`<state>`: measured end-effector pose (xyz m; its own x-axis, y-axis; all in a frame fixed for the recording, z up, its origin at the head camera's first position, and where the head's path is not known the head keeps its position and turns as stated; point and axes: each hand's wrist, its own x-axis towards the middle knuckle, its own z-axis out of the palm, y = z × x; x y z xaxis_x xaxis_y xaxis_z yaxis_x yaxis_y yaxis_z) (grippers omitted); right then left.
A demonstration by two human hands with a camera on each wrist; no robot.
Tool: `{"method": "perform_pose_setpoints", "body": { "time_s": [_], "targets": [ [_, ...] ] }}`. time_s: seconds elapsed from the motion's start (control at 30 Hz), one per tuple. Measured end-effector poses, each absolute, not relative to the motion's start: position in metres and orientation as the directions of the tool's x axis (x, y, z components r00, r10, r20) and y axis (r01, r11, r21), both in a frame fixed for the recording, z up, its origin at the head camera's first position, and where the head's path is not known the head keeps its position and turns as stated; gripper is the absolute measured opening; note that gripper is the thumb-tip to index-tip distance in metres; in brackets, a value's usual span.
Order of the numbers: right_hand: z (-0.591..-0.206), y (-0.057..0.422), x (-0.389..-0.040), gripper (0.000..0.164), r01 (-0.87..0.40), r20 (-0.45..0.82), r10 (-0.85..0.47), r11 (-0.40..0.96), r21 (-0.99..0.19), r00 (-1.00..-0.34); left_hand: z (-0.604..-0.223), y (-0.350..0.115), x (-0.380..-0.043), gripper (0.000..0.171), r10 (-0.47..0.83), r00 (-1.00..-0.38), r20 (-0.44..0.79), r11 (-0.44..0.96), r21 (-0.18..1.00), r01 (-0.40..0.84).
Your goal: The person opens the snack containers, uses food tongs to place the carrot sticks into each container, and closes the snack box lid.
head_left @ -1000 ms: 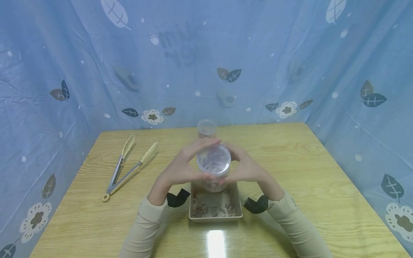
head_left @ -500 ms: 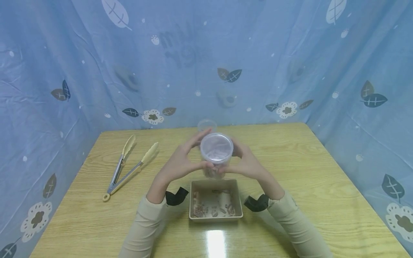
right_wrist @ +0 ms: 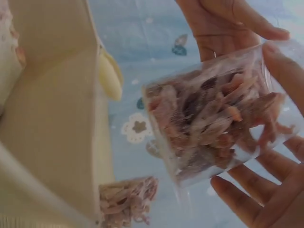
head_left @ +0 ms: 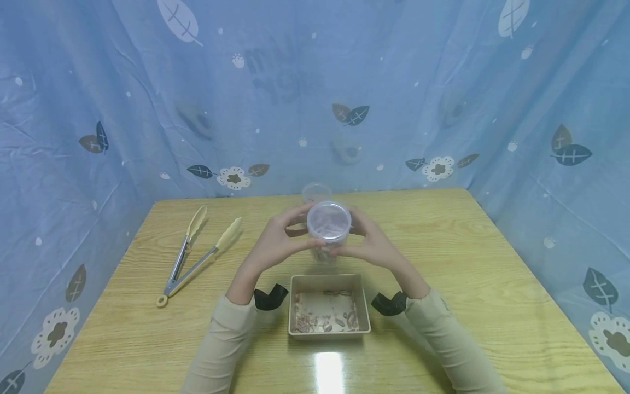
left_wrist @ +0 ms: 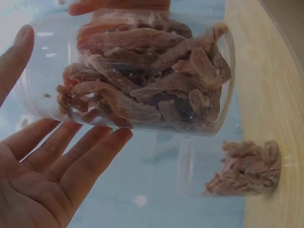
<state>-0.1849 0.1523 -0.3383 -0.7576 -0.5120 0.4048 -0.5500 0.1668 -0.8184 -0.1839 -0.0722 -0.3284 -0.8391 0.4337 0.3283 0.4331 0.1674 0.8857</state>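
A clear plastic jar (head_left: 330, 221) with a clear lid hangs between my two hands, above the table and behind the tray. Brownish-pink dried strips, like jerky, fill much of it, seen through the wall of the jar (left_wrist: 147, 80) in the left wrist view. My left hand (head_left: 275, 241) holds its left side, thumb in front and fingers round the back. On the opposite side my right hand (head_left: 376, 243) grips it the same way. A second lidded jar (head_left: 316, 191), partly hidden behind, stands on the table with similar pieces (left_wrist: 247, 168) inside.
A beige rectangular tray (head_left: 328, 282) with scattered small dried pieces stands in front of the hands. Tongs (head_left: 197, 268) with cream tips lie spread on the left of the wooden table (head_left: 443, 306). A blue patterned curtain (head_left: 394, 82) encloses the back and sides.
Both hands have carried the jar away from above the tray toward the back of the table. The tray's interior, partly covered before, now shows fully.
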Motion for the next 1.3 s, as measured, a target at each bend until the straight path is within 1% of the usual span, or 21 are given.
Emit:
{"method": "perform_pose_setpoints", "body": {
  "time_s": [0.13,0.23,0.37,0.5,0.73,0.93,1.3],
  "targets": [
    [-0.336,0.152,-0.185,0.078,-0.541,0.366,-0.511,0.249,-0.803,-0.778,-0.335,-0.074,-0.19,0.067,0.44,-0.839,0.319,0.171,0.888,0.427],
    [-0.337,0.152,-0.187,0.077,-0.533,0.346,-0.512,0.278,-0.799,-0.786,-0.34,-0.074,-0.195,0.066,0.444,-0.845,0.297,0.167,0.899,0.404],
    [-0.343,0.155,-0.193,0.075,-0.494,0.306,-0.534,0.251,-0.832,-0.788,-0.342,-0.074,-0.198,0.064,0.444,-0.86,0.252,0.176,0.917,0.359],
    [-0.35,0.159,-0.199,0.071,-0.462,0.274,-0.567,0.217,-0.86,-0.777,-0.343,-0.074,-0.198,0.064,0.447,-0.864,0.232,0.209,0.912,0.353],
    [-0.362,0.161,-0.209,0.069,-0.429,0.241,-0.596,0.194,-0.882,-0.766,-0.369,-0.079,-0.216,0.065,0.468,-0.855,0.221,0.228,0.905,0.359],
    [-0.367,0.161,-0.211,0.069,-0.419,0.224,-0.604,0.202,-0.885,-0.765,-0.379,-0.082,-0.222,0.066,0.489,-0.848,0.204,0.239,0.904,0.355],
    [-0.371,0.16,-0.213,0.068,-0.396,0.179,-0.617,0.234,-0.888,-0.766,-0.386,-0.083,-0.225,0.069,0.496,-0.853,0.163,0.305,0.887,0.347]
  ]
}}
